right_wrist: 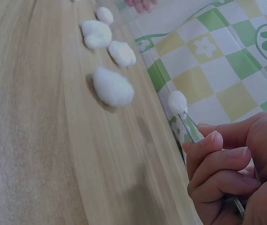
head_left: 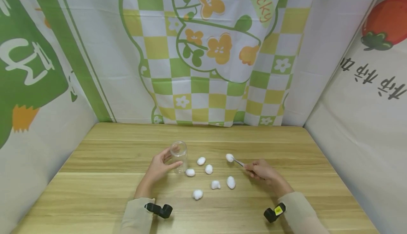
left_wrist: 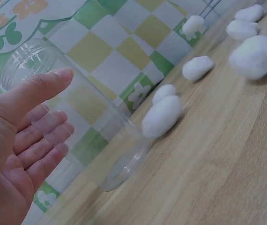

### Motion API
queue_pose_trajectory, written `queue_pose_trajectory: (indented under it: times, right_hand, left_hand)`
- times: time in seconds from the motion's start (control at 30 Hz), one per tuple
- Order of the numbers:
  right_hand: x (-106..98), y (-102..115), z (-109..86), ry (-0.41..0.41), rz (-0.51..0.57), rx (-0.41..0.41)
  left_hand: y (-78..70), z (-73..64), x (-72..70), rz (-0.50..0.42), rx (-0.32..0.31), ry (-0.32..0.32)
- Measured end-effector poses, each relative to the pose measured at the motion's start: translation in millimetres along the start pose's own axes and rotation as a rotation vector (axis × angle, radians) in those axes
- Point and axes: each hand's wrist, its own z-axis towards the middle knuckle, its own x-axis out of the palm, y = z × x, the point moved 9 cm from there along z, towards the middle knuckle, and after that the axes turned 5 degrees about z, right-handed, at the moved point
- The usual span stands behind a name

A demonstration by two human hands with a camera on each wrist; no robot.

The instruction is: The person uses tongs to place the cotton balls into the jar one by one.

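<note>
My left hand [head_left: 160, 167] holds a clear, open-topped jar [head_left: 179, 152] upright on the table. In the left wrist view the thumb lies across the jar's near side, and the fingers show through its wall [left_wrist: 91, 136]. My right hand [head_left: 262, 170] grips metal tweezers [head_left: 239, 162]. Pinched in their tips is a white cotton ball [right_wrist: 177, 102], held above the table. Several more cotton balls lie between the hands, among them one [head_left: 190, 172] close by the jar's base and one [head_left: 231, 182] nearest the right hand.
The wooden table [head_left: 95, 191] ends at the back against a checkered curtain [head_left: 200, 103]. Printed cloth hangs along the left side [head_left: 57, 138] and the right side [head_left: 356, 128]. Black wrist cameras [head_left: 159, 210] sit on both forearms.
</note>
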Motion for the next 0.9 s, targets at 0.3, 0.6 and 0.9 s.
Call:
queue_pose_trajectory:
  times: [0.3,0.6,0.9]
  right_hand:
    - [3,13,-2.6,0.002,-0.018,-0.024]
    - [10,24,-6.0,0.014,-0.040,-0.046]
    - [17,32,-7.6,0.026,-0.033,-0.070]
  left_hand:
    - [-0.3,-0.5,0.5,0.001,-0.006,0.005]
    - [-1.0,-1.2,0.0,0.000,-0.007,0.005]
    - [-0.1,-0.8,0.0,0.002,-0.002,-0.006]
